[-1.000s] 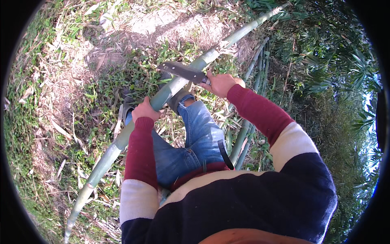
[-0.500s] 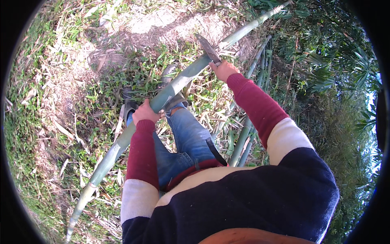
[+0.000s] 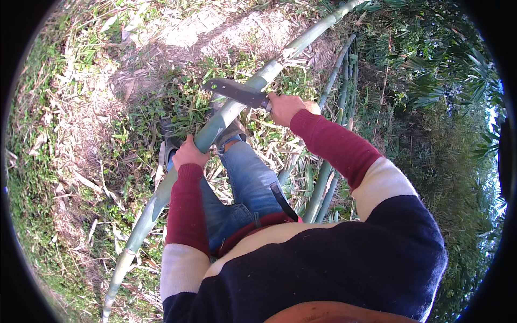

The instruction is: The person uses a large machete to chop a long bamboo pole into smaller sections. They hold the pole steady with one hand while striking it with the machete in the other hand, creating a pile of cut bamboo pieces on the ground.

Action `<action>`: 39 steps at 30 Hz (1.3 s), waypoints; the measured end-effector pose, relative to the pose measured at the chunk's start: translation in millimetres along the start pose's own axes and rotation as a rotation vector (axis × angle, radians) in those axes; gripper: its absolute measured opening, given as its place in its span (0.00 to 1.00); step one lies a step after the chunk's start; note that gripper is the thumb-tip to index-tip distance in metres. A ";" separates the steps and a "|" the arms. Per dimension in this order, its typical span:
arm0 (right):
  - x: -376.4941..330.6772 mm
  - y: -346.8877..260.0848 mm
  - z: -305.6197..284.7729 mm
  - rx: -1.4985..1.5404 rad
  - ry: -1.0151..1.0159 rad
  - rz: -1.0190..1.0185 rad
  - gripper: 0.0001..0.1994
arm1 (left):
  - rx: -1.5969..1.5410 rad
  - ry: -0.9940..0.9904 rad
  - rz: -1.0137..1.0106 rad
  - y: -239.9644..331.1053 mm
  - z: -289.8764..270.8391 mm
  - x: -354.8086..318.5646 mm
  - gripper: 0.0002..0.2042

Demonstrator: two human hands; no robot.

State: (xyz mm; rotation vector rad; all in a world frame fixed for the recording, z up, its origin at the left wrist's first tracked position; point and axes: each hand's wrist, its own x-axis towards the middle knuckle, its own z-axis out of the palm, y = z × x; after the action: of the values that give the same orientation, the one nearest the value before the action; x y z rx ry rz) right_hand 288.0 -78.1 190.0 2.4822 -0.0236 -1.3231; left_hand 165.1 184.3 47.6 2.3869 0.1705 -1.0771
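While left hand [image 3: 189,154] wraps closed round bamboo pole [image 3: 218,121], right hand [image 3: 287,109] clenches dark-bladed knife [image 3: 236,92] crossing over pole.

Two hands show: one left hand [image 3: 190,154], one right hand [image 3: 288,109]. One machete [image 3: 235,92] is in the right fingers, one bamboo pole [image 3: 217,125] in the left fingers. At least three more poles [image 3: 318,194] lie right of the right fingers. Two shoes [image 3: 232,132] flank the left fingers.

Left hand [image 3: 189,153] grips bamboo pole [image 3: 216,123] — right hand [image 3: 288,109] holds machete [image 3: 236,91].
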 end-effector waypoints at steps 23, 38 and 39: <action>48.4 98.7 107.3 0.121 0.398 -0.260 0.16 | 0.109 -0.116 0.000 1.2 1.6 24.1 0.36; 91.8 111.8 94.5 0.667 0.380 0.105 0.14 | -0.082 -0.076 0.135 -6.1 7.5 33.2 0.27; 76.7 105.6 79.7 0.725 0.212 0.050 0.15 | -0.072 -0.070 0.155 -6.5 6.1 37.0 0.27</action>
State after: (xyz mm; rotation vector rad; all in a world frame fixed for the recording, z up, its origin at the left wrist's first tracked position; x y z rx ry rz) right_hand 281.6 -212.9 118.0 3.1701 -0.6106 -1.1586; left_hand 184.0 183.5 14.6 2.2545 -0.0002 -1.0616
